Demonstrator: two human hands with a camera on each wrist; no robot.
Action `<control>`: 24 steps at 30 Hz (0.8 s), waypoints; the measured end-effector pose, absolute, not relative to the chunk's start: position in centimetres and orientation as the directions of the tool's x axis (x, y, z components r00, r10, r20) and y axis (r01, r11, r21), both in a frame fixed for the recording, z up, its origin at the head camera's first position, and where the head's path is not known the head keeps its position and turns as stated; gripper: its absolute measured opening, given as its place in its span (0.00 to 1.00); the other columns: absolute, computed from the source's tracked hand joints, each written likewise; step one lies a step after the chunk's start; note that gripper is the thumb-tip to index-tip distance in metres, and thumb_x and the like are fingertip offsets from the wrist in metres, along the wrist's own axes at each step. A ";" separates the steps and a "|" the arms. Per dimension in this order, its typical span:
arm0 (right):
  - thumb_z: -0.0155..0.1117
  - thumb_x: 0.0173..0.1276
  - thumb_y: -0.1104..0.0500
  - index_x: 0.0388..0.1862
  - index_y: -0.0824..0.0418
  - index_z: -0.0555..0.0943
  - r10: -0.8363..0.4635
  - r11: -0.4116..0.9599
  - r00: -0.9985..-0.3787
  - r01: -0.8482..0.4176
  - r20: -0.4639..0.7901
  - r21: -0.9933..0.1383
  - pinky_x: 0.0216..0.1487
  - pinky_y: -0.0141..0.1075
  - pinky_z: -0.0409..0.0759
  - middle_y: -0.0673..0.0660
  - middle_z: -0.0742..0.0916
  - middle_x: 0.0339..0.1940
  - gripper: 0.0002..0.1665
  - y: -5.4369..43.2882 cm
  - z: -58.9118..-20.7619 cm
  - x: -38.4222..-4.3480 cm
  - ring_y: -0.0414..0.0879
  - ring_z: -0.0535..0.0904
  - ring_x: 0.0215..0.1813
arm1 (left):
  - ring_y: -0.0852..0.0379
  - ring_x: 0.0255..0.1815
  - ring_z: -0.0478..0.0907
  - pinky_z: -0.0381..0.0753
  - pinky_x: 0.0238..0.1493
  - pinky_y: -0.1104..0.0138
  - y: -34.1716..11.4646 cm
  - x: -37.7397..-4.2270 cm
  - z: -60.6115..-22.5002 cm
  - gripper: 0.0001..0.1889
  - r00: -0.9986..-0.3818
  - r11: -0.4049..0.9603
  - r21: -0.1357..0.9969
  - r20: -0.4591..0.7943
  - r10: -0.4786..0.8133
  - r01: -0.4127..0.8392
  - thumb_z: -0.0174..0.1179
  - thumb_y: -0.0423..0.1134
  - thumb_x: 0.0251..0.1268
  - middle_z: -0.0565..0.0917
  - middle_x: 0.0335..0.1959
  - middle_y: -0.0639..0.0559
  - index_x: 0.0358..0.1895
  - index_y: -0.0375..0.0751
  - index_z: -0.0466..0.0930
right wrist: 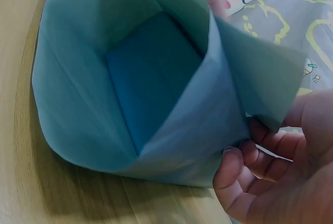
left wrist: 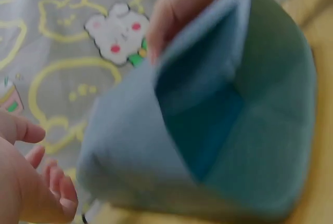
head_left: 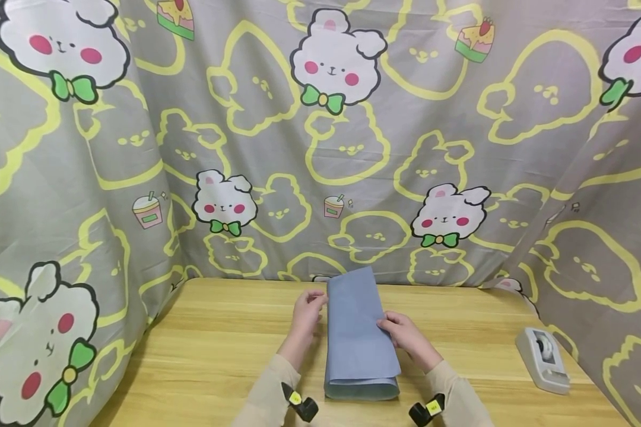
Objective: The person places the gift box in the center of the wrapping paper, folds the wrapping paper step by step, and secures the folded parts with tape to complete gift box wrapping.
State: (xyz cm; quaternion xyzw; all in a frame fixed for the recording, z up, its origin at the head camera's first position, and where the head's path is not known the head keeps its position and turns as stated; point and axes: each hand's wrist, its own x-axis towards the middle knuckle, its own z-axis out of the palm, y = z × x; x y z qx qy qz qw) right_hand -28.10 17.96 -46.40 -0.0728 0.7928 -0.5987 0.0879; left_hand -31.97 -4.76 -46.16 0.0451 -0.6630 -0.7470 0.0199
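Observation:
A blue-grey sheet of paper [head_left: 355, 332] stands wrapped round in a loose tube on the table. Its inner side looks greenish, and a flat, darker blue rectangular thing [right wrist: 156, 78] lies within, partly hidden by the wrap. My left hand [head_left: 307, 314] is beside the tube's left side; in the left wrist view its loosely bent fingers [left wrist: 57, 185] stand apart from the paper. On the opposite side, my right hand [head_left: 406, 335] pinches the paper's overlapping edge. The right wrist view shows those curled fingers [right wrist: 234, 167] at the flap.
A pale grey tape dispenser [head_left: 543, 359] sits near the right edge of the wooden table [head_left: 219, 344]. A grey curtain [head_left: 278, 148] with cartoon rabbits hangs along the back and both sides. Black straps with yellow tags are on both wrists.

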 end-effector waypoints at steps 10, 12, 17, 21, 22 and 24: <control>0.54 0.74 0.57 0.32 0.69 0.69 -0.170 0.287 -0.984 -0.002 -0.049 -0.958 0.26 0.31 0.73 0.48 0.69 0.18 0.15 17.6 -46.6 -28.1 0.38 0.66 0.19 | 0.52 0.54 0.77 0.81 0.53 0.61 -5.8 -31.2 -49.0 0.32 -0.983 -0.137 0.982 -0.110 0.150 -0.131 0.58 0.35 0.65 0.69 0.66 0.31 0.71 0.32 0.61; 0.54 0.74 0.57 0.33 0.70 0.68 -0.167 0.287 -0.985 -0.006 -0.044 -0.958 0.25 0.32 0.73 0.48 0.69 0.18 0.16 17.6 -46.7 -28.2 0.38 0.66 0.19 | 0.51 0.54 0.78 0.81 0.55 0.59 -5.8 -31.2 -49.2 0.32 -0.983 -0.141 0.982 -0.105 0.149 -0.126 0.59 0.35 0.65 0.68 0.66 0.30 0.71 0.33 0.61; 0.54 0.74 0.59 0.32 0.70 0.67 -0.149 0.272 -0.988 -0.004 -0.038 -0.962 0.23 0.30 0.69 0.48 0.67 0.18 0.15 17.4 -46.3 -27.8 0.37 0.63 0.18 | 0.56 0.51 0.78 0.80 0.56 0.60 -6.1 -31.3 -49.6 0.32 -0.979 -0.161 0.978 -0.107 0.176 -0.136 0.59 0.36 0.67 0.68 0.67 0.32 0.72 0.33 0.61; 0.54 0.74 0.60 0.32 0.68 0.66 -0.122 0.264 -0.992 0.010 -0.043 -0.965 0.23 0.30 0.66 0.49 0.67 0.21 0.14 17.3 -46.3 -27.9 0.38 0.61 0.17 | 0.58 0.48 0.79 0.80 0.55 0.62 -6.3 -31.4 -49.9 0.32 -0.975 -0.182 0.972 -0.112 0.194 -0.148 0.59 0.37 0.67 0.69 0.67 0.32 0.72 0.33 0.60; 0.54 0.73 0.60 0.32 0.68 0.67 -0.120 0.260 -0.992 0.009 -0.042 -0.965 0.23 0.30 0.67 0.49 0.68 0.22 0.13 17.3 -46.3 -27.8 0.38 0.61 0.17 | 0.59 0.48 0.79 0.80 0.55 0.62 -6.4 -31.3 -49.9 0.32 -0.974 -0.182 0.972 -0.113 0.197 -0.149 0.59 0.37 0.67 0.69 0.67 0.32 0.72 0.33 0.60; 0.56 0.72 0.59 0.36 0.66 0.69 -0.096 0.262 -0.994 0.025 -0.051 -0.965 0.24 0.30 0.68 0.49 0.69 0.24 0.11 17.4 -47.1 -28.3 0.38 0.62 0.19 | 0.58 0.48 0.79 0.79 0.55 0.63 -6.5 -31.2 -49.9 0.33 -0.973 -0.183 0.971 -0.119 0.199 -0.156 0.60 0.37 0.67 0.69 0.67 0.31 0.72 0.33 0.60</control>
